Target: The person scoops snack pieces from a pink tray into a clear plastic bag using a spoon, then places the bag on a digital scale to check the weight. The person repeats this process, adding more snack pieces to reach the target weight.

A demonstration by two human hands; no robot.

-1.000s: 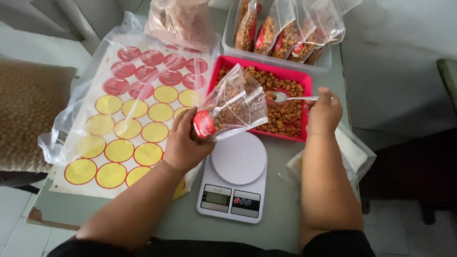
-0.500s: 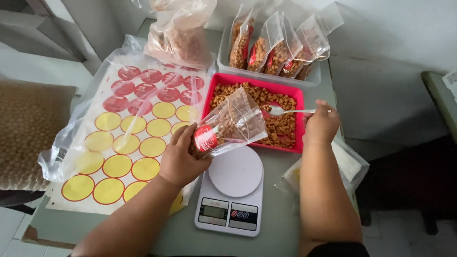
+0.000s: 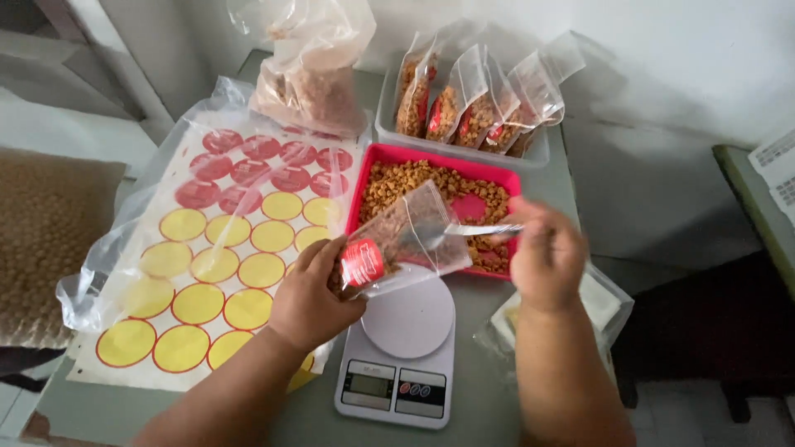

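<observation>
My left hand (image 3: 310, 298) grips a small clear pouch (image 3: 402, 240) with a round red sticker, tilted over the white kitchen scale (image 3: 399, 352). Brown crumbly snack sits inside the pouch. My right hand (image 3: 545, 258) holds a metal spoon (image 3: 464, 231), and the spoon's bowl is inside the pouch's mouth. Behind them a red tray (image 3: 498, 177) holds loose brown snack pieces.
A sheet of round red and yellow stickers (image 3: 224, 257) in plastic lies at left. A clear tub (image 3: 464, 149) of filled pouches stands behind the tray, next to a large plastic bag of snack (image 3: 310, 74). Empty pouches (image 3: 600, 302) lie at right.
My right hand moved the spoon from over the red tray into the pouch's mouth. My left hand brought the pouch lower, closer above the scale.
</observation>
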